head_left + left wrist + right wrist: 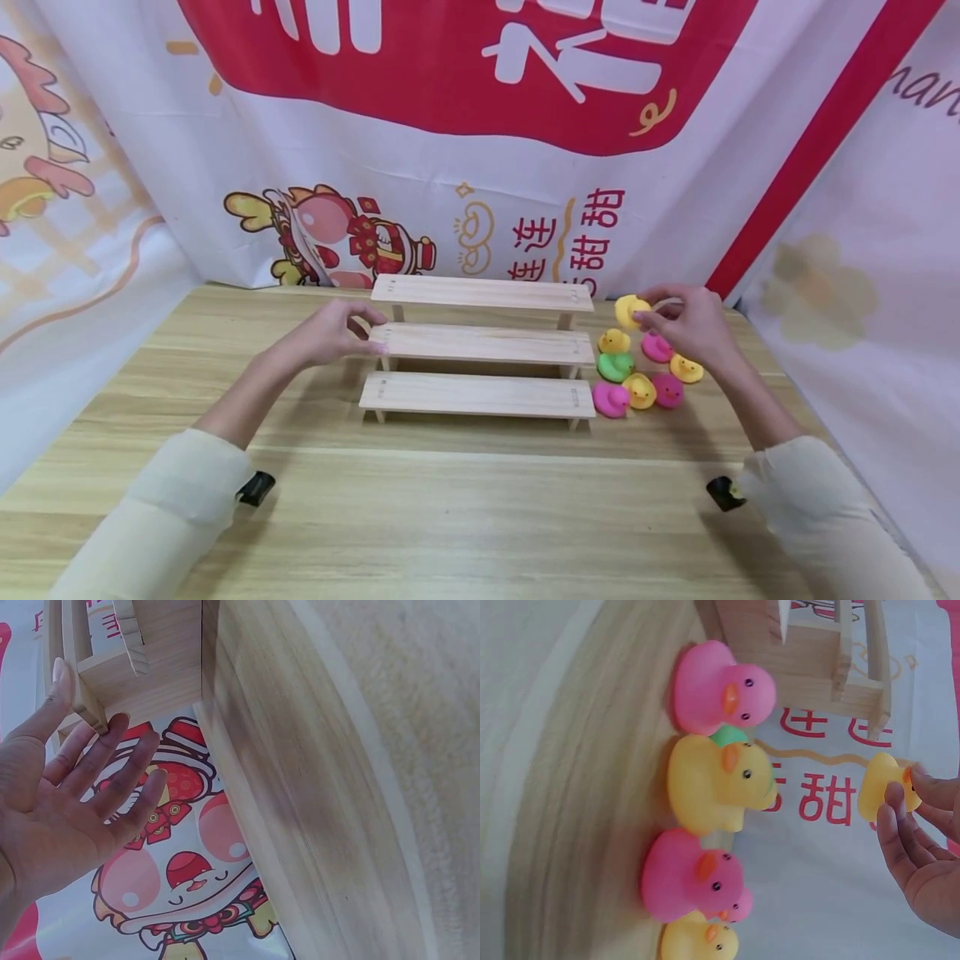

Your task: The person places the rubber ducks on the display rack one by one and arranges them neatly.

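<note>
A three-step wooden display rack (480,393) stands on the table. At the left end of its middle board, my left hand (335,335) pinches the wood; in the left wrist view the thumb (56,697) lies on one face and the fingers on the other. My right hand (693,325) holds a yellow rubber duck (632,312) between thumb and fingertips, raised beside the rack's right end. Below it sit several more ducks: a green duck (615,367), pink ducks such as this one (721,688), and yellow ones, including this duck (712,784).
The light wood table (465,517) reaches back to a printed white and red cloth (450,158). More printed cloth (862,250) hangs along the right side. A small black object (256,488) shows at the left sleeve, and another (725,493) at the right sleeve.
</note>
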Tool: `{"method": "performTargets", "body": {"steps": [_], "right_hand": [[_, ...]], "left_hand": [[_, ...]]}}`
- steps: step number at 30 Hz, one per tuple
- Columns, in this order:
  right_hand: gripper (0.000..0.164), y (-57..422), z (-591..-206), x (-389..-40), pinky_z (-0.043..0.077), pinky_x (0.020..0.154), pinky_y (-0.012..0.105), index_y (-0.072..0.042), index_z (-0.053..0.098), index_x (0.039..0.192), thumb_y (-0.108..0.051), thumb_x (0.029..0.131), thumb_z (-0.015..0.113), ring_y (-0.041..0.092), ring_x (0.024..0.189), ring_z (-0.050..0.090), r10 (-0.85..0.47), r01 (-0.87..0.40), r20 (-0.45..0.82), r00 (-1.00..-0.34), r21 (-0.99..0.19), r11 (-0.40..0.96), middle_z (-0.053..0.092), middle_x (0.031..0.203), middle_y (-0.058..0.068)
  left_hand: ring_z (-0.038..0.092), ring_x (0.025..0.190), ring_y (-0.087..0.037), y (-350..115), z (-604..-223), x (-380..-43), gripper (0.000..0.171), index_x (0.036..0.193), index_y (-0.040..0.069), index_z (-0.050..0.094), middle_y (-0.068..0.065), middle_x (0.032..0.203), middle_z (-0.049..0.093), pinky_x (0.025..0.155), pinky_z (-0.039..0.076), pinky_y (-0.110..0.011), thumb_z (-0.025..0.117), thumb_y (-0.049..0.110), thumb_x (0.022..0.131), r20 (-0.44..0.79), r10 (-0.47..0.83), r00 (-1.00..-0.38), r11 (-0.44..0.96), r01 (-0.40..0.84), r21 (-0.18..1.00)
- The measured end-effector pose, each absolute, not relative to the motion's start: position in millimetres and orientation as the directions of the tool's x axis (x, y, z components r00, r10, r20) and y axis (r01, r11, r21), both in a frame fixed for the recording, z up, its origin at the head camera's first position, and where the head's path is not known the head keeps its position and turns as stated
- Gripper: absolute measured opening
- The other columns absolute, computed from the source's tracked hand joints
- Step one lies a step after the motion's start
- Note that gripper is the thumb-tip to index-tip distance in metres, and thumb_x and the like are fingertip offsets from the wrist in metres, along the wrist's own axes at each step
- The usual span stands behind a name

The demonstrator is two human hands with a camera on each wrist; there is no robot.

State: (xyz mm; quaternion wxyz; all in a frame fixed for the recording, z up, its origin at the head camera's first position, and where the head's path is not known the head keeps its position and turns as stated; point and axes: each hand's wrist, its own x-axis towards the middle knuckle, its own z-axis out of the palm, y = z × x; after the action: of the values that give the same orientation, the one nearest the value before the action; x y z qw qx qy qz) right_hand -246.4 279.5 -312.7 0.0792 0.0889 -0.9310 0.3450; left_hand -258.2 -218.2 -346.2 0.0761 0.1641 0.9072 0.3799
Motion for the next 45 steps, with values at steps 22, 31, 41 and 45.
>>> {"method": "performTargets", "body": {"steps": [22, 31, 41, 45], "right_hand": [[0.034, 252.2, -283.1, -249.9, 0.056, 0.063, 0.019, 0.000, 0.072, 0.124, -0.021, 0.097, 0.075, 0.032, 0.086, 0.072, -0.140, -0.301, 0.299, -0.944, -0.607, 0.735, 0.075, 0.105, 0.022], [0.027, 229.3, -279.0, -254.4, 0.055, 0.063, 0.017, -0.001, 0.074, 0.118, -0.012, 0.094, 0.077, 0.033, 0.084, 0.073, -0.170, -0.362, 0.348, -0.922, -0.619, 0.697, 0.075, 0.103, 0.020], [0.030, 210.9, -279.7, -255.8, 0.056, 0.067, 0.018, 0.001, 0.072, 0.121, -0.012, 0.094, 0.078, 0.031, 0.088, 0.073, -0.210, -0.387, 0.335, -0.918, -0.650, 0.654, 0.073, 0.111, 0.019], [0.028, 205.8, -279.7, -257.3, 0.057, 0.066, 0.018, -0.001, 0.073, 0.119, -0.012, 0.093, 0.078, 0.030, 0.086, 0.073, -0.215, -0.398, 0.344, -0.914, -0.650, 0.648, 0.074, 0.108, 0.017]], "left_hand": [[0.070, 0.092, -0.031, -215.2, -338.8, -257.8, 0.044, 0.121, -0.008, 0.066, -0.025, 0.120, 0.066, 0.083, 0.062, -0.039, 0.086, 0.012, 0.087, -0.015, 0.369, -0.929, 0.672, 0.256, 0.695], [0.071, 0.093, -0.031, -213.7, -338.3, -258.4, 0.045, 0.120, -0.008, 0.066, -0.024, 0.119, 0.066, 0.081, 0.063, -0.038, 0.086, 0.013, 0.086, -0.015, 0.373, -0.928, 0.672, 0.259, 0.694], [0.071, 0.092, -0.031, -214.1, -338.1, -259.4, 0.045, 0.120, -0.008, 0.066, -0.024, 0.119, 0.066, 0.082, 0.063, -0.038, 0.086, 0.014, 0.087, -0.019, 0.384, -0.923, 0.681, 0.269, 0.681], [0.071, 0.093, -0.031, -214.9, -339.3, -260.1, 0.045, 0.121, -0.008, 0.065, -0.024, 0.120, 0.066, 0.083, 0.063, -0.039, 0.086, 0.014, 0.087, -0.028, 0.383, -0.923, 0.679, 0.261, 0.686]]}}
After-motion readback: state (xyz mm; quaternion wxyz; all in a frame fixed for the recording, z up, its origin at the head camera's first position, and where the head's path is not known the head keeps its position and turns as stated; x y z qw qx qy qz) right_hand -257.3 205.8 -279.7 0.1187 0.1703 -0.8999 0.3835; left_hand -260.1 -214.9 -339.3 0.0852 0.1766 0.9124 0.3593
